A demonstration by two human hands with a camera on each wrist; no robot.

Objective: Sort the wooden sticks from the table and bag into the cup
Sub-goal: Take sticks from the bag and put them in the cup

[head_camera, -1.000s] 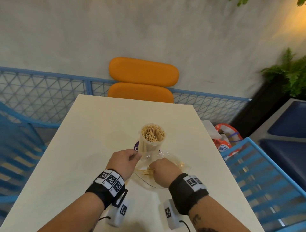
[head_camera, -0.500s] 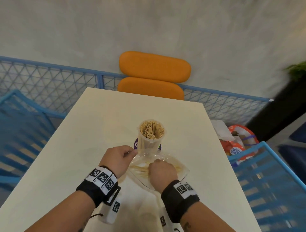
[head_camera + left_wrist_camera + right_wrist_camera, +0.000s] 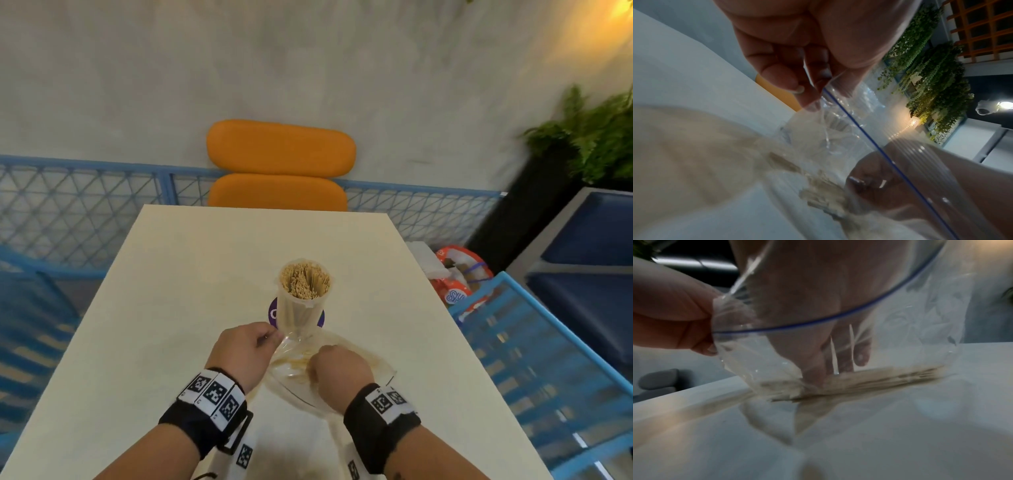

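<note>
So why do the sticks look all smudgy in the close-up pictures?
In the right wrist view the sticks are blurred into streaks through the clear bag; in the left wrist view they are out of focus and dim, though the left hand is sharper; the head view shows the cup more clearly, edges smeared.

Grey wall (image 3: pixel 308 61), blue lattice railing (image 3: pixel 85 205), orange chair (image 3: pixel 281 147), potted fern (image 3: pixel 596 137).

Cup (image 3: pixel 303 298) on table (image 3: pixel 191 274), sticks (image 3: pixel 305 281) in it; bag (image 3: pixel 356 363) just before cup; chair (image 3: pixel 279 164) behind table.
</note>
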